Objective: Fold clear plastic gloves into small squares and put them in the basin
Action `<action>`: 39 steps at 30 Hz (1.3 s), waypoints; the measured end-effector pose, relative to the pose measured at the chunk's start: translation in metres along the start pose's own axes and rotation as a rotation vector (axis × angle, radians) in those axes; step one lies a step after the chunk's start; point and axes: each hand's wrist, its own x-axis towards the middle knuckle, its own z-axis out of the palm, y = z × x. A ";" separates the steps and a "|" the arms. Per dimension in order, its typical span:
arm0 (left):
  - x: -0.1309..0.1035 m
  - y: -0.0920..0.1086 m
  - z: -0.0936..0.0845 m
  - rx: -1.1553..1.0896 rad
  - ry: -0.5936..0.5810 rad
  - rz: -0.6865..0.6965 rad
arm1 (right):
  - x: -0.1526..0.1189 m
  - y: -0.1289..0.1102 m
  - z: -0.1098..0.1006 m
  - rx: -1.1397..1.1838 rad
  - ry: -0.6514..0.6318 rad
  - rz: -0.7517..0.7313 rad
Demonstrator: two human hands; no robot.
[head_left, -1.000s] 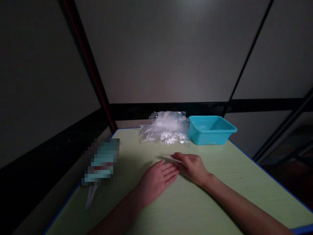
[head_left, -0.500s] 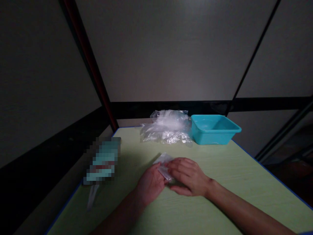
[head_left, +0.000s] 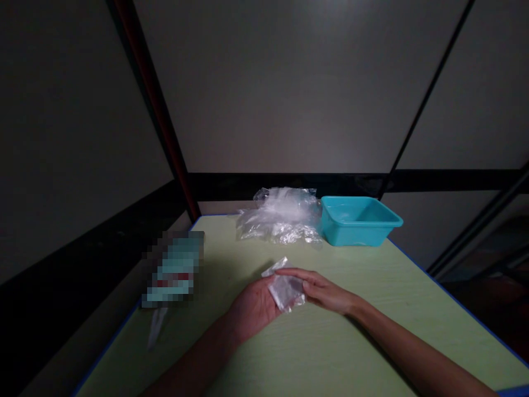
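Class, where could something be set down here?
Bare table lies between left forearm and right forearm, and right of that to the blue edge. Crowded: the back, with clear plastic and turquoise basin; the middle, where left hand and right hand hold a clear packet.

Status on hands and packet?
Left hand palm up under clear packet; right hand fingers on it. Blue basin and plastic bags beyond, not in the way.
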 end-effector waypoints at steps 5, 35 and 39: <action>0.001 -0.001 -0.003 0.005 -0.048 -0.004 | 0.001 -0.001 0.001 0.000 0.040 -0.025; 0.055 0.015 0.047 0.922 0.216 0.168 | -0.003 -0.063 -0.044 0.154 0.644 -0.147; 0.110 0.018 0.089 0.957 0.232 0.257 | -0.025 -0.085 -0.064 0.193 0.722 -0.162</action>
